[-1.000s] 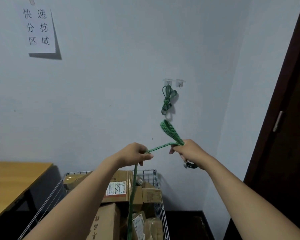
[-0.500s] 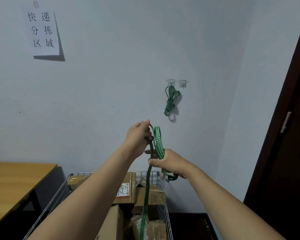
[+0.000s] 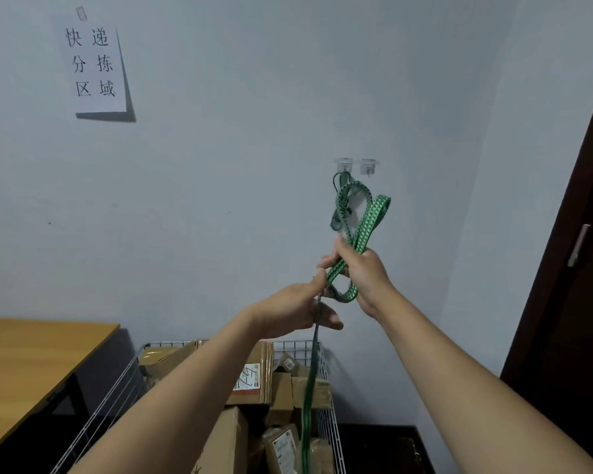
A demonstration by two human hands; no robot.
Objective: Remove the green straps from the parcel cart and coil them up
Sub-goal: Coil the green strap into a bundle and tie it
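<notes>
I hold a green patterned strap [image 3: 367,227] up in front of the wall. My right hand [image 3: 363,271] grips a bundle of its loops, which stick up above the fist and curl below it. My left hand [image 3: 298,311] pinches the strap's free length just below, and that length hangs straight down into the wire parcel cart [image 3: 326,422]. Another green strap [image 3: 339,200], coiled and knotted, hangs from a clear wall hook [image 3: 343,164], partly behind the loops I hold.
The cart holds several cardboard parcels [image 3: 254,378]. A wooden table [image 3: 31,357] stands at the left. A dark door [image 3: 575,302] with a handle is at the right. A second clear hook [image 3: 368,164] is bare. A paper sign [image 3: 95,63] hangs on the wall.
My right hand has risen and now holds more loops of the strap. My left hand has dropped from above the right hand to below it, sliding along the hanging length.
</notes>
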